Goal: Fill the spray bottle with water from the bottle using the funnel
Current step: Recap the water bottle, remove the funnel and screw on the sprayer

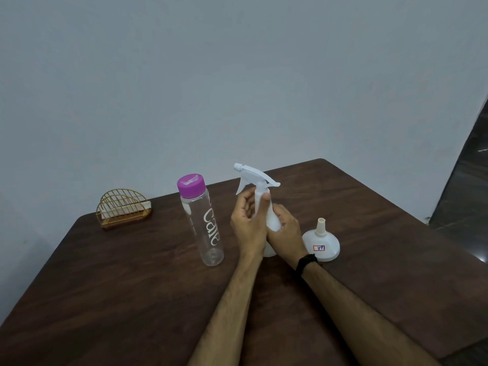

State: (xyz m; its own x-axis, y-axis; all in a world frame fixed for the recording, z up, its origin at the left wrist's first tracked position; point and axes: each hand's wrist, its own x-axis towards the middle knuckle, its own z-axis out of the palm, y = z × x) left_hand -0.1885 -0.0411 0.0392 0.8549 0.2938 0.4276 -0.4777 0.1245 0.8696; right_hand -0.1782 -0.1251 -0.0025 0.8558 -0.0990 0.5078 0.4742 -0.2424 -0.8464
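Far left on desk (105,286): gold wire rack (124,209), unused. Then capped bottle (202,220), upright, awaiting pouring. Centre: left hand (248,223) grip curled round spray bottle (272,223) neck, probably to unscrew; right hand (286,231) grip wraps body, steadying. Right: funnel (320,243) inverted, within reach.

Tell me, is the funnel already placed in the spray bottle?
No, the funnel stands upside down on the table, beside the spray bottle.

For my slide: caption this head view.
Both hands, left hand and right hand, grip the white plastic spray bottle on the table.
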